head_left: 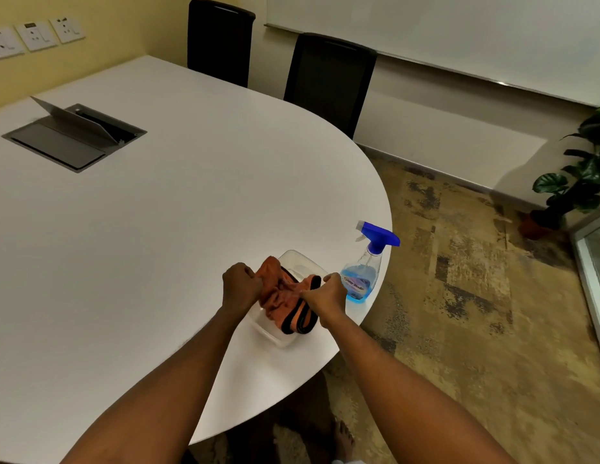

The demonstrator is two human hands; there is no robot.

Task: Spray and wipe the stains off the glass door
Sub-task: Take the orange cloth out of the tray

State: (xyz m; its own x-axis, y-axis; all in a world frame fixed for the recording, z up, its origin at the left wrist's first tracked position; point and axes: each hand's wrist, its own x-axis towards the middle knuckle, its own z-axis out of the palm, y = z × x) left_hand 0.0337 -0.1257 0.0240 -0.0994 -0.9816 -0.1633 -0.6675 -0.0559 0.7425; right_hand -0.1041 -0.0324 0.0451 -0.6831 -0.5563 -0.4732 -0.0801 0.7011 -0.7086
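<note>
An orange cloth (285,301) with a black edge lies bunched over a clear plastic tray (275,336) near the rounded end of the white table (158,229). My left hand (241,285) grips the cloth's left end and my right hand (325,293) grips its right end. A spray bottle (365,266) with a blue trigger head and blue liquid stands upright just right of my right hand, close to the table's edge. A strip of the glass door (596,262) shows at the far right edge of the view.
A grey cable box (71,139) with its lid raised is set into the table at the left. Two black chairs (328,78) stand behind the table under a whiteboard (459,28). A potted plant (580,182) sits on the patterned carpet by the door.
</note>
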